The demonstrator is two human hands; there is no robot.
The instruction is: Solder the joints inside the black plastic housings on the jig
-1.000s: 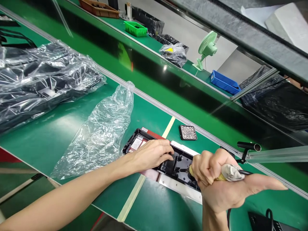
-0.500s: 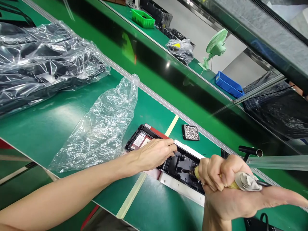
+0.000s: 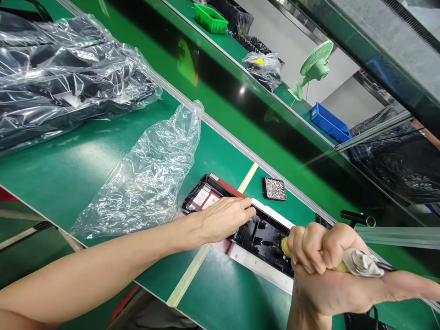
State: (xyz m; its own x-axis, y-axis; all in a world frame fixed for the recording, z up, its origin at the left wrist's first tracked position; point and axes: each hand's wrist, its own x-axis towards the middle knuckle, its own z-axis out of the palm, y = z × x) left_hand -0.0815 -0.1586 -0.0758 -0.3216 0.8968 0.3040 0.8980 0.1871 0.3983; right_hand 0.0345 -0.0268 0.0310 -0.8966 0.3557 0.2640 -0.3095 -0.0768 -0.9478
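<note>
A long black plastic housing (image 3: 261, 231) lies open side up, with ribs and small posts inside. My left hand (image 3: 227, 215) rests across its middle, fingers bent and pressed together near the far rim; whatever is between the fingertips is hidden. My right hand (image 3: 326, 261) makes a fist round a corded tool (image 3: 285, 246) with a yellow handle, the thumb stretched out. The tool's dark tip points into the housing; I cannot tell if it touches. White wrapping (image 3: 362, 263) covers the cord end. A whitish base (image 3: 256, 266) and a red piece (image 3: 225, 184) show beneath the housing.
A small black box (image 3: 274, 188) of tiny metal parts sits beyond the housing. Left of it lie a clear plastic bag (image 3: 144, 178) and a large wrapped bundle (image 3: 68, 78). A metal rail (image 3: 233, 137) borders the green table (image 3: 113, 146). A black tube (image 3: 357, 217) projects at right.
The view has shifted slightly. Both hands, the tool and the housing keep nearly the same positions relative to each other.
</note>
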